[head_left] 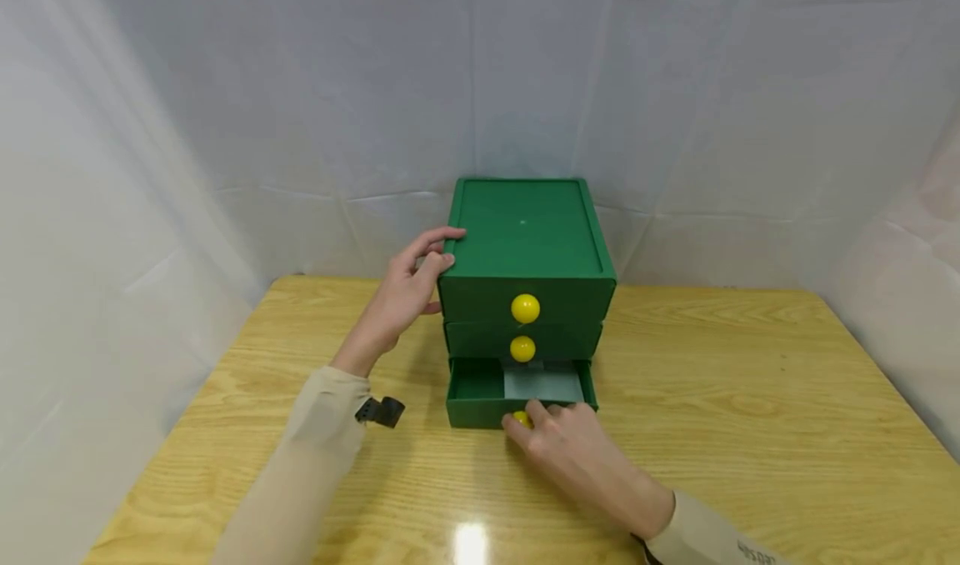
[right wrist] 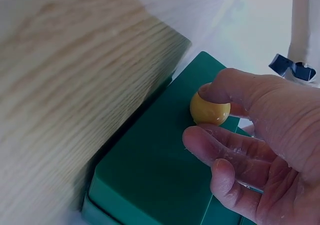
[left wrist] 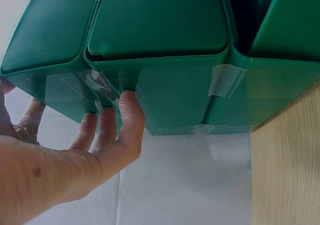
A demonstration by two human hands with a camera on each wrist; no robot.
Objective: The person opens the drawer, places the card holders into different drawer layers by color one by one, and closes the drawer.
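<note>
While the small green plastic three-drawer cabinet sat near the middle of the light wooden table, its bottom drawer was pulled partway out, with something flat and grey lying inside. Each drawer front had a round yellow knob; the top knob and middle knob showed fully from the head view, but the bottom knob was mostly covered by fingers there.

Right wrist view fixed that: you could see the right hand pinching that yellow knob between thumb and fingers, right against the green drawer front. Left wrist view showed stuff the head cam missed, like clear tape strips stuck along the cabinet's side.

Left hand was on the cabinet's upper left corner, fingers curled over the top edge, thumb pressed against the side wall. So one hand was up at the top, the other down low in front at the drawer.
</note>
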